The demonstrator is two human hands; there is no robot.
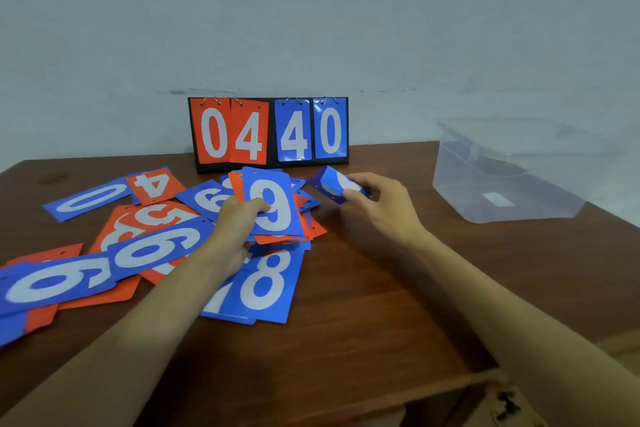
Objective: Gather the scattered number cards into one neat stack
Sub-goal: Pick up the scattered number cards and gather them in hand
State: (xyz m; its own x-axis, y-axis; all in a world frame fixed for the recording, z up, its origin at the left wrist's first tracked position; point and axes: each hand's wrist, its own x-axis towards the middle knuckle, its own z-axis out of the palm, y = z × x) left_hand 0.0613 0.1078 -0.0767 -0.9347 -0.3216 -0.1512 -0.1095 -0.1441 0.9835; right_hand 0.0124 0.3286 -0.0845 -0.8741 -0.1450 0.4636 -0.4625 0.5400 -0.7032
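My left hand [235, 222] grips a loose stack of blue and orange number cards [277, 208] with a blue 6 on top, held just above the table. To its right, my right hand [377, 201] pinches a single blue card [332, 184], tilted and lifted off the wood. More cards lie scattered at the left: a blue 0 [91, 199], an orange 4 [154, 185], an orange 5 [156, 217], two blue 6 cards [104, 270]. A blue 8 [270, 282] lies below my left hand.
A black flip scoreboard [270, 132] showing 04 40 stands at the back of the brown wooden table [363, 288]. A clear plastic box [502, 177] sits at the right. The table's front edge runs near my forearms.
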